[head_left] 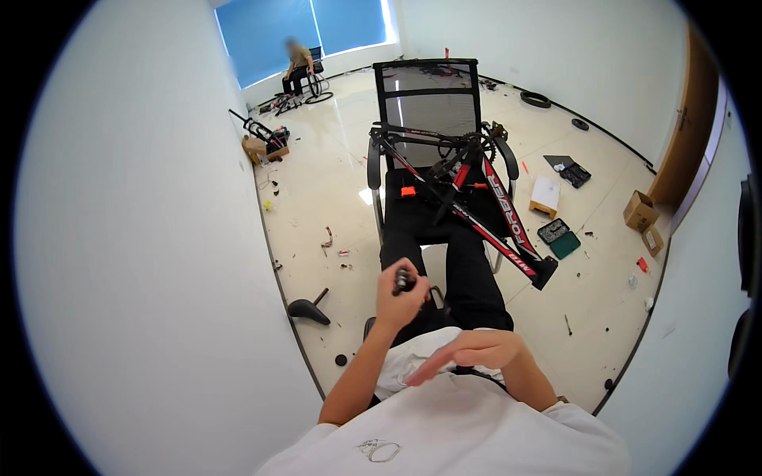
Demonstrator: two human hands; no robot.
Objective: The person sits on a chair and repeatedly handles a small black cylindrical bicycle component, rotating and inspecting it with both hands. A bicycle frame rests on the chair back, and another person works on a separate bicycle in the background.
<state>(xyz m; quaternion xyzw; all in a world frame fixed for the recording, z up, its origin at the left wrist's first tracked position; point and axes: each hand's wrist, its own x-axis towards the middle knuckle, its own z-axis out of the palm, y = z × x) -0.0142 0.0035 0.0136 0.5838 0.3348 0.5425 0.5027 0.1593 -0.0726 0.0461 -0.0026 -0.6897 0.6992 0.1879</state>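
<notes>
My left hand (394, 302) is closed round a small black part (404, 280), whose kind I cannot make out. Close to my shirt, my right hand (475, 351) is held with its fingers stretched out and nothing in it. Beyond my hands, a black and red bicycle frame (458, 190) lies aslant across a black mesh-backed chair (429, 104). A crankset with a toothed chainring (492, 151) is on the frame near the chair's right armrest. Orange-handled tools (408, 192) rest on the seat; the frame partly hides it.
A bicycle saddle (308, 311) lies by the left wall. On the right floor are open tool cases (559, 239), a small box with white paper (545, 193) and cardboard boxes (640, 212). Another person (299, 63) sits far back beside bicycle parts. A tyre (536, 99) lies by the far wall.
</notes>
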